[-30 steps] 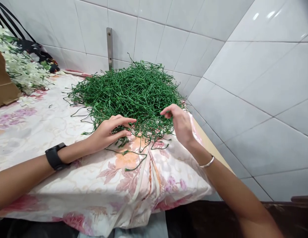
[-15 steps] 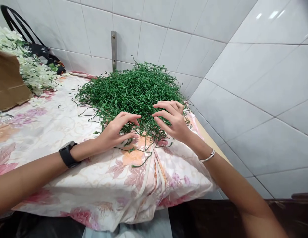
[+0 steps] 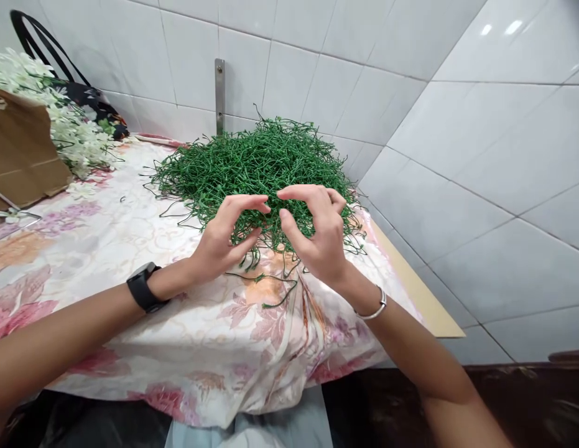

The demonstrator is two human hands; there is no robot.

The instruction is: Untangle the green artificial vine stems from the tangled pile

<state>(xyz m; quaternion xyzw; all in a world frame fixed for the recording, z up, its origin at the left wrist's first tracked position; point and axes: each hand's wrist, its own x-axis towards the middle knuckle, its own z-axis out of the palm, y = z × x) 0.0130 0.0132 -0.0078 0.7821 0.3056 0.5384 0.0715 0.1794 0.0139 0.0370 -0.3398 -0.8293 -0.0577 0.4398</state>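
A large tangled heap of thin green artificial stems (image 3: 261,155) lies on the flowered tablecloth (image 3: 168,323). At its front edge, my left hand (image 3: 224,233) is open, thumb and fingers apart, with nothing visible between them. Facing it, my right hand (image 3: 319,233) is also open, its index finger and thumb curved apart. A small gap separates the two sets of fingertips, and green stems show behind it. One loose stem (image 3: 282,302) rests on the cloth just in front of my hands.
White artificial flowers (image 3: 79,140) stand at the left behind a brown cardboard piece (image 3: 28,149). A black-handled bag (image 3: 91,102) leans by the tiled wall (image 3: 289,74), which carries a metal bracket (image 3: 219,96). The bare table edge (image 3: 420,286) shows at the right.
My right hand has turned and its fingers have curled more, with the thumb dropping apart from the index finger. Both hands have come closer together. The view has shifted slightly.
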